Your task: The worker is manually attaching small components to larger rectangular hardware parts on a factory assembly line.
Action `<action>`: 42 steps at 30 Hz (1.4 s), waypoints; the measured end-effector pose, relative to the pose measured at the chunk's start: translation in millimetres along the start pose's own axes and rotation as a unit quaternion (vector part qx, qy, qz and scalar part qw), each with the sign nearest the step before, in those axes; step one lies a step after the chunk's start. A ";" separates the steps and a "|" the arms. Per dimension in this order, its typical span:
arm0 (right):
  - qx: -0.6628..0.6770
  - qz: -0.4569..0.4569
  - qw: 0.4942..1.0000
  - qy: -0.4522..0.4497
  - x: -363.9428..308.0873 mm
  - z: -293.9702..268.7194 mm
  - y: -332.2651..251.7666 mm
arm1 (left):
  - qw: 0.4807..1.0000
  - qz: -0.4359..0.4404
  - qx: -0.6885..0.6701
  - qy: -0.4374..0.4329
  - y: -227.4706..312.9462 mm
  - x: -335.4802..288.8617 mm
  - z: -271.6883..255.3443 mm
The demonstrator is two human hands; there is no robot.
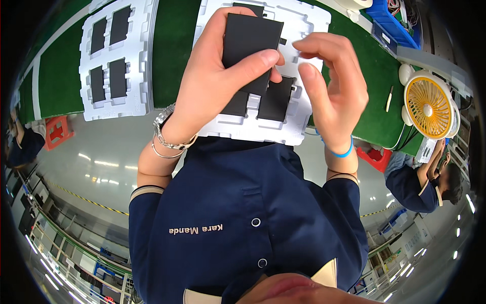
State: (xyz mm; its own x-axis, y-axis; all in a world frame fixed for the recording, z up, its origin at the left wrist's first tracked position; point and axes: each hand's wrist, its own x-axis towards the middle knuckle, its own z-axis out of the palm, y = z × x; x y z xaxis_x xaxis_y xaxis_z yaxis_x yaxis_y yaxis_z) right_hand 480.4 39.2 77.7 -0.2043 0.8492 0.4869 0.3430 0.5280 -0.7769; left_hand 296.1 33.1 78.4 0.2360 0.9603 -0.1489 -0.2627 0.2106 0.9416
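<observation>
My left hand (212, 86), with a metal watch and bracelet at the wrist, grips a flat black rectangular piece (250, 43) between thumb and fingers and holds it above a white foam tray (304, 20). A small tab sticks out of the piece's right edge. My right hand (336, 96), with a blue band at the wrist, is just right of that tab. Its forefinger and thumb are curled and slightly apart, and I see nothing between them. Two more black pieces (276, 99) lie in slots of the tray under my hands.
A second white tray (139, 55) holding several black pieces lies to the left on the green mat (172, 50). A yellow fan (428, 106), a thin stick (389, 99) and a blue bin (392, 20) are on the right. Another person (420, 185) sits nearby.
</observation>
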 end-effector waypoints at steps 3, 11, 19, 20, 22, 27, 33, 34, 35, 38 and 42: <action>0.101 0.113 0.988 -0.042 -1.6 5.2 -3.3 | 0.993 0.060 0.100 0.016 -4.2 -2.6 0.6; 0.059 0.138 0.986 -0.071 0.2 9.6 -4.9 | 0.954 0.152 0.255 0.037 -13.0 -10.1 -2.7; -0.004 0.132 0.986 -0.099 4.4 6.1 -12.0 | 0.941 0.160 0.295 0.032 -13.9 -13.6 -1.2; -0.012 0.131 0.986 -0.104 4.4 5.8 -12.4 | 0.939 0.162 0.301 0.033 -13.9 -14.2 -0.2; -0.012 0.130 0.986 -0.104 4.0 6.7 -12.5 | 0.936 0.164 0.310 0.035 -15.8 -15.6 1.0; 0.058 0.155 0.982 -0.088 -1.6 10.2 -5.5 | 0.938 0.170 0.297 0.056 -16.9 -16.1 1.5; 0.180 0.229 0.953 -0.089 -3.9 7.7 -6.4 | 0.966 0.134 0.218 0.045 -17.5 -15.9 0.4; 0.188 0.246 0.947 -0.090 -4.1 7.4 -8.6 | 0.970 0.115 0.210 0.036 -14.5 -16.5 0.9; 0.197 0.262 0.941 -0.090 -4.1 6.9 -9.8 | 0.975 0.095 0.201 0.027 -13.0 -16.7 1.0; 0.252 0.286 0.917 -0.122 -3.2 2.6 -7.7 | 0.989 0.052 0.137 -0.005 -13.3 -15.7 -3.2; 0.350 0.308 0.873 -0.142 -5.6 3.4 1.7 | 0.998 -0.010 0.026 -0.053 -7.6 -14.3 -5.7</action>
State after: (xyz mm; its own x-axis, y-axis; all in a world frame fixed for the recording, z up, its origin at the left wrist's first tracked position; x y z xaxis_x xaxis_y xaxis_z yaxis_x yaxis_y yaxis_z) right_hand 479.0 35.3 72.3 -0.4316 0.8895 -0.1498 -0.1569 -0.2375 -0.9586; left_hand 289.3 18.8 71.6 0.3391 0.9307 -0.1375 -0.2087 0.2169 0.9536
